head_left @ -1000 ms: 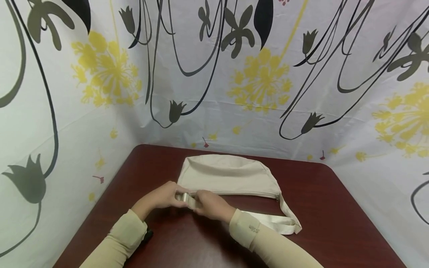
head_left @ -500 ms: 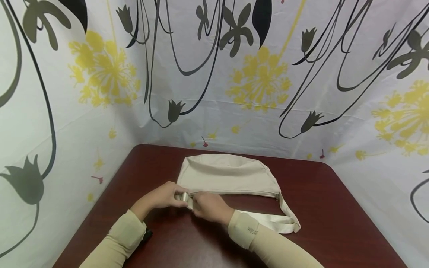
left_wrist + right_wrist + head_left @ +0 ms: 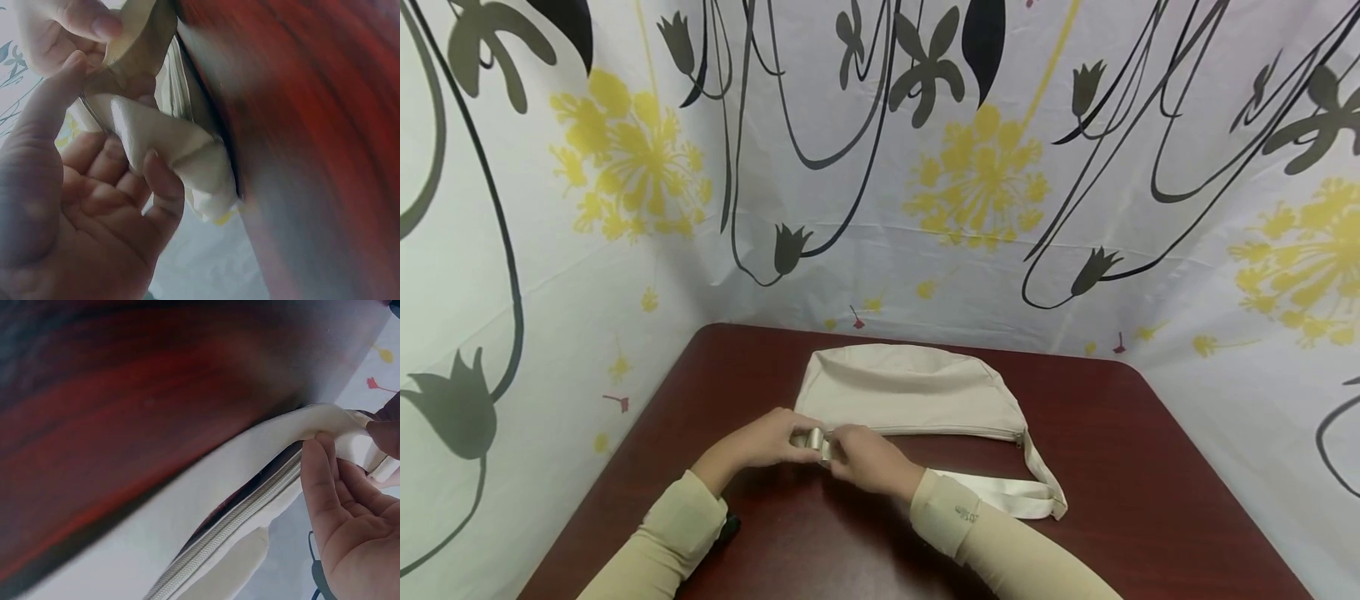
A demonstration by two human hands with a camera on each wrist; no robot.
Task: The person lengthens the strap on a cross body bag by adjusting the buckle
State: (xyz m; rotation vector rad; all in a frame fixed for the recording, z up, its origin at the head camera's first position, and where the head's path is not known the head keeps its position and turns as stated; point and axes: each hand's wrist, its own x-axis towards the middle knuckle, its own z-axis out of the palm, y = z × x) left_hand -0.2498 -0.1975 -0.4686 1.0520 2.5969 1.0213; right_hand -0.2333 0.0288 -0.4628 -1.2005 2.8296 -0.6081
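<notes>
A cream fabric bag (image 3: 910,387) lies flat, its zipper (image 3: 231,525) running along the near edge. At the bag's near left corner my left hand (image 3: 767,437) grips the folded strap (image 3: 169,140) between thumb and curled fingers. A thin slider edge (image 3: 92,114) shows by that thumb, partly hidden. Right beside it, my right hand (image 3: 872,458) pinches the same strap with its fingertips. From there the strap runs right beneath the right forearm, to a loop near the bag's right end.
The dark red table (image 3: 1075,467) has rounded far corners. Flower-printed white cloth (image 3: 880,192) surrounds its back and sides. A small black object (image 3: 727,529) lies partly hidden by the left sleeve.
The strap's loop at the right has slid slightly left. My right hand has shifted a little toward the left hand, and less strap shows between them. The left hand stays in place.
</notes>
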